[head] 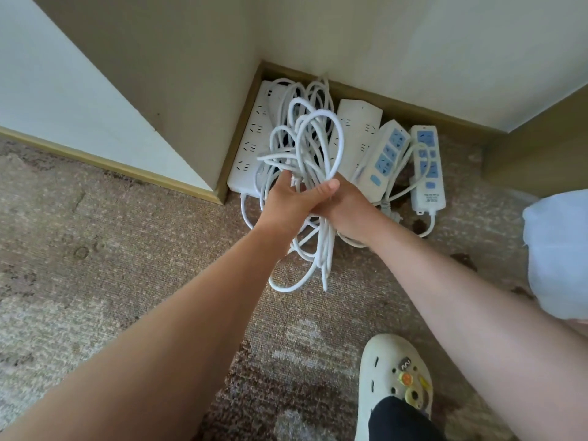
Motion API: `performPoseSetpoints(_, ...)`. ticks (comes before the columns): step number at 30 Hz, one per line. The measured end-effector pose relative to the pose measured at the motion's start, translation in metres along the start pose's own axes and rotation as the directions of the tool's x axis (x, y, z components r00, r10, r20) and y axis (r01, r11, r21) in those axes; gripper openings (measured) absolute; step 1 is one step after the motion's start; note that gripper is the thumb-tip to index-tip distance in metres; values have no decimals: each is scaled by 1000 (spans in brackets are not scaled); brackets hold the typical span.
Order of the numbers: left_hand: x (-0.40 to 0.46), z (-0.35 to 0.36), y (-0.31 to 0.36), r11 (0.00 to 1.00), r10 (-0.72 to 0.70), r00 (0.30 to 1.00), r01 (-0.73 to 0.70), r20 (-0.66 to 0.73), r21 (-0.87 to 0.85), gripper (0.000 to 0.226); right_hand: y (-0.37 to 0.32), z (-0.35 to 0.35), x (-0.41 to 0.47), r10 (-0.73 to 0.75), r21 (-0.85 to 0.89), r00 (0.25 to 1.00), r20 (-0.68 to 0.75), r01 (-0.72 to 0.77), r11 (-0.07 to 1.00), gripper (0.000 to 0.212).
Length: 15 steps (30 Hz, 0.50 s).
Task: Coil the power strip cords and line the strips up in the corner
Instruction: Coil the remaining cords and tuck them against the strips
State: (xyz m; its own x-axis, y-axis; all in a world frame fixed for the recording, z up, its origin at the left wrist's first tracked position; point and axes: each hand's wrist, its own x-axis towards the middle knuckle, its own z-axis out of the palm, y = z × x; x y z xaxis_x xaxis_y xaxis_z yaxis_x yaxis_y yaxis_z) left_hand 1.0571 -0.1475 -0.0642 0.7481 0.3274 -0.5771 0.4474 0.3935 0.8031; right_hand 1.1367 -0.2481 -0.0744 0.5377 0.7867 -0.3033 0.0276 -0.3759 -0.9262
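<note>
A loose bundle of white cord (305, 148) is held up over a carpeted floor corner, its loops rising above both hands and its ends trailing down to the carpet (127, 256). The left hand (286, 202) and right hand (346, 211) meet, each grip clenched around the bundle. Behind, four power strips lie against the skirting: two white strips (251, 144), then two strips with blue sockets (426, 167). A pale clog (391, 377) stands nearby.
</note>
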Motion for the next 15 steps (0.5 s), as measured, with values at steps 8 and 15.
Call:
performPoseSetpoints(8, 12, 3, 8, 995, -85, 988, 91, -130, 40, 65, 15, 4, -11, -29, -310, 996, -85, 1, 951, 27)
performPoseSetpoints(15, 18, 5, 9, 981, -183, 965, 168, -188, -95, 65, 25, -3, -25, -104, -521, 992, -70, 52, 852, 50)
